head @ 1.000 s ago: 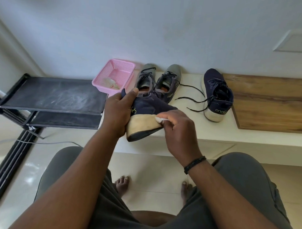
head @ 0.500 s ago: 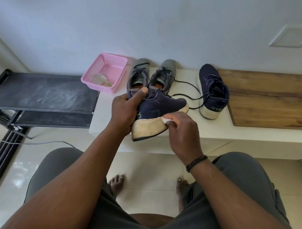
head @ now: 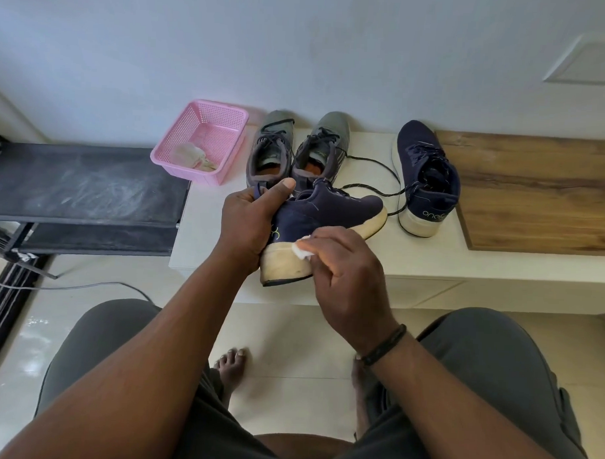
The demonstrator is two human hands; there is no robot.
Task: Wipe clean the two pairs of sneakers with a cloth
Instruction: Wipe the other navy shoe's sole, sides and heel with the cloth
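From the head camera, my one view, I take the white ledge as the landmark. My left hand grips the navy sneaker at its heel end, thumb up over the collar and fingers wrapped round the back, holding it tipped on its side above the ledge's front edge, toe pointing away to the right. My right hand pinches a small white cloth between thumb and curled fingers and presses it on the cream sidewall of the sole, near the heel.

Its mate, the second navy sneaker, stands on the ledge near the back wall, right of the held one. The grey pair sits at the back of the ledge, just behind my left hand, with a pink basket at the ledge's left end, something pale lying in it.

To do this stroke well, I judge I should keep the left grip firm so the shoe does not twist, run the cloth in short overlapping passes along the sidewall toward the toe, and refold to a fresh patch as it soils. The sidewall near the heel looks grubby, so it wants firmer pressure there.
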